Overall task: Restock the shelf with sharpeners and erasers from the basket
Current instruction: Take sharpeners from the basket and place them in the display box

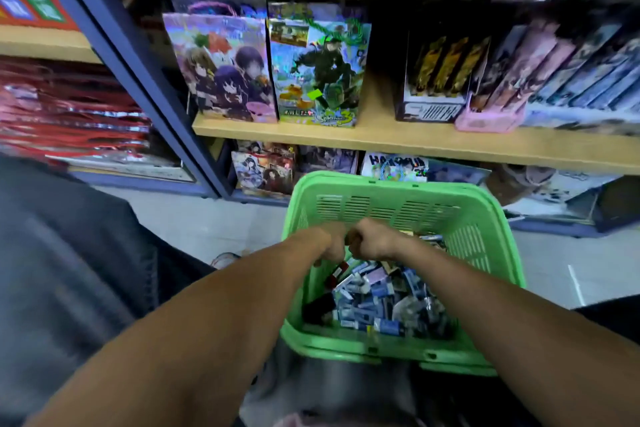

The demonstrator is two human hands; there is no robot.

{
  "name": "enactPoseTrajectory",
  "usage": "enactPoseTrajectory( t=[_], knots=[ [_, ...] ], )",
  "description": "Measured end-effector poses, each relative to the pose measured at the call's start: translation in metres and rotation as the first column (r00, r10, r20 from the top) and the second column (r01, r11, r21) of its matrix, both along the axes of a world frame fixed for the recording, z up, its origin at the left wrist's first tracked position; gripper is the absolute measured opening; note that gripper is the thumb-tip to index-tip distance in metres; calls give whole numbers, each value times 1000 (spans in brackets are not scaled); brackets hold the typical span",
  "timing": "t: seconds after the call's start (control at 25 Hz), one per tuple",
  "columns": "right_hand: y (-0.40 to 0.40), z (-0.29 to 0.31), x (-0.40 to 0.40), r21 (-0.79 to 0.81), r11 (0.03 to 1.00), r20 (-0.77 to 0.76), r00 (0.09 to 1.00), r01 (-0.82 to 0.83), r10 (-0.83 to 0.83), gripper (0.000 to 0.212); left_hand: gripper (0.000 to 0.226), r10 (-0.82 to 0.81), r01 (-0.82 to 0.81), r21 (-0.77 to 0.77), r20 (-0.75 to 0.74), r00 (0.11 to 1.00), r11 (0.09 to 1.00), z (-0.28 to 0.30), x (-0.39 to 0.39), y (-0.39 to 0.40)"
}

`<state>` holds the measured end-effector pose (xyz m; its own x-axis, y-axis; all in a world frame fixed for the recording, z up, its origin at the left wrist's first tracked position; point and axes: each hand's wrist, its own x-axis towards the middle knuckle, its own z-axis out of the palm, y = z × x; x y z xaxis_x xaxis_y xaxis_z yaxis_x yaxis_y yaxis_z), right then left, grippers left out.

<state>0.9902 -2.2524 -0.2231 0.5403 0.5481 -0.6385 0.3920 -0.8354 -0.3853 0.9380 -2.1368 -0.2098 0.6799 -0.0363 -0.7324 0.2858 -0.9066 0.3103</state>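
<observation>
Hands (349, 241) over slatted plastic basket (391, 184)

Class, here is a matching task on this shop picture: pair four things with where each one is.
Things:
1. green basket
2. pink tray
3. red bags
4. hands: left hand, right hand

Places:
A. in the shelf bay at far left
B. on the wooden shelf, right of the gift bags
C. over the small packets in the basket
D. in front of the person, below the shelf

Pairs: 1-D, 2-B, 3-A, 4-C
</observation>
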Motion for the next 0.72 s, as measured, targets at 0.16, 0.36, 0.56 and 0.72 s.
enactPoseTrajectory(
  t=[0.16, 0.36, 0.56, 0.72],
  knots=[
    [-1, -64, -14, -10, 995, 66, 993, -99, 100, 34, 47, -39, 46, 40, -178, 983, 998, -44, -17, -9],
    [2, -114, -29, -33, 978, 72, 975, -206, 208, 51, 77, -117, 146, 70, -310, 944, 987, -98, -39, -23],
    [-1, -131, -32, -67, 942, 210, 919, -328, 335, 33, 30, 34, -20, 166, -83, 996, 986, -117, -55, -33],
    [2, -128, -24, -9, 962, 246, 932, -273, 267, 34, 33, -28, 42, 208, -69, 997, 977, -120, -54, -31]
  ],
)
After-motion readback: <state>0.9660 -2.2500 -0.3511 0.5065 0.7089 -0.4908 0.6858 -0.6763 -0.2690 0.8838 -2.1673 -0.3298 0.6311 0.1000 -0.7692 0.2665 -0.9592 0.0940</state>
